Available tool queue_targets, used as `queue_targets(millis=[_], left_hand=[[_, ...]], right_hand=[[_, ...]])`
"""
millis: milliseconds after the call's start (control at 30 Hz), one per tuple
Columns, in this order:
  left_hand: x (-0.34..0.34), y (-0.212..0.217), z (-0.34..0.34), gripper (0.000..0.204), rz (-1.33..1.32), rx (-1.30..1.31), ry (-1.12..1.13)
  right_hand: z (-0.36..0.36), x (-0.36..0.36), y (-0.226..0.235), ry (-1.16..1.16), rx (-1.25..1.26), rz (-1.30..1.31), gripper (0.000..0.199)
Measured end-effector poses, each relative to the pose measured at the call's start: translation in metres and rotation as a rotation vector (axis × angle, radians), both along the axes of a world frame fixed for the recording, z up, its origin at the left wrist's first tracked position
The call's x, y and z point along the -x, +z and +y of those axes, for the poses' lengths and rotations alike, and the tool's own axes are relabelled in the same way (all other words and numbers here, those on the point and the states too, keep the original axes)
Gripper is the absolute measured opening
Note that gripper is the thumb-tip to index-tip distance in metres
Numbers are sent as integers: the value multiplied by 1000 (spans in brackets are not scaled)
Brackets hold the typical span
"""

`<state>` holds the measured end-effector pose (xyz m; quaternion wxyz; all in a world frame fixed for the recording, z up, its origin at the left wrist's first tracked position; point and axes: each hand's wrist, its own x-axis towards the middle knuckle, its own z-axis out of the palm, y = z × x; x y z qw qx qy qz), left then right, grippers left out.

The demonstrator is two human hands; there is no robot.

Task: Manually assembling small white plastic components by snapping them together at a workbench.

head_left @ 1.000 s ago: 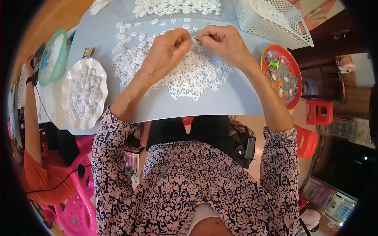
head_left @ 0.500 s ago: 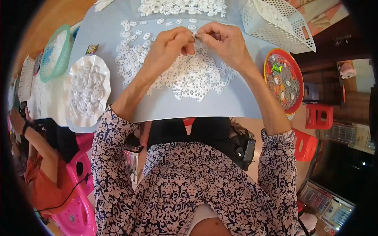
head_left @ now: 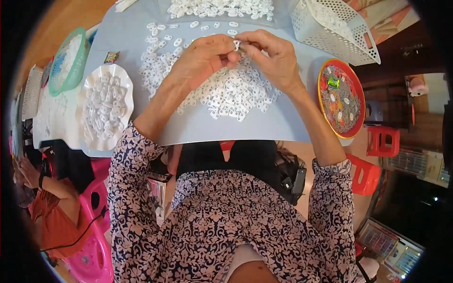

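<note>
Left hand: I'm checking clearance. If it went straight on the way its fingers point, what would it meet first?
Probably the right hand: the left hand points at it, fingertips meeting around a small white piece.

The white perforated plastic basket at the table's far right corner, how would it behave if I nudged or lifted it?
The white perforated plastic basket looks thin-walled and full of holes, so probably light and slightly flexible. It sits tilted at the grey table corner, so a push might slide or tip it easily. Its contents cannot be made out.

Both hands (head_left: 240, 56) pinch one white ring (head_left: 237, 45).
</note>
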<state>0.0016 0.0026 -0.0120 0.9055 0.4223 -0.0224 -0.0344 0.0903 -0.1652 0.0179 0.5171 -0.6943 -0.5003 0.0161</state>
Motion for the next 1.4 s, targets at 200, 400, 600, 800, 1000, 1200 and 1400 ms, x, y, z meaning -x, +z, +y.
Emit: queue_targets(millis=[200,400,600,800,1000,1200,1400], left_hand=[[2,2,-6,16,9,-200,137],[5,8,-12,17,-46,-531,157],[6,6,-14,17,-68,-583,236],[8,9,-12,18,-25,-619,293],[6,8,-9,19,-1,-649,340],[9,9,-5,19,-15,-602,416],[6,7,-2,19,-66,-540,425]], right_hand=[[1,6,-2,-66,17,308,11],[1,1,-1,-88,132,276,10],[-21,-39,-1,-197,88,239,12],[-39,-61,-9,-227,428,-184,15],[-34,-53,-22,-137,390,-226,13],[-26,-41,-2,-31,636,-34,11],[-12,-49,-6,-196,494,-129,11]])
